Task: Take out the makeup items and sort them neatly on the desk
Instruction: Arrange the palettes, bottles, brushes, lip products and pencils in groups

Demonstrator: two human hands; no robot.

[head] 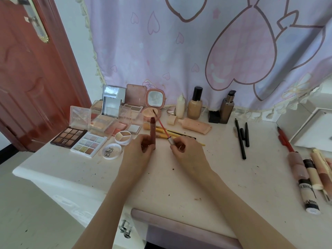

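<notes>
My left hand grips a reddish-brown lip gloss tube, held upright above the white desk. My right hand pinches the silver cap of its applicator wand, whose red stem slants up and left, its tip apart from the tube's mouth. Open eyeshadow and blush palettes lie at the left. Yellow-handled brushes lie just beyond my hands. Foundation bottles stand at the back.
Black eyeliner pencils lie right of centre. Several concealer tubes and a red pen sit by the right edge, near a white box. A pink curtain hangs behind; a red-brown door stands left. A pink stool is below.
</notes>
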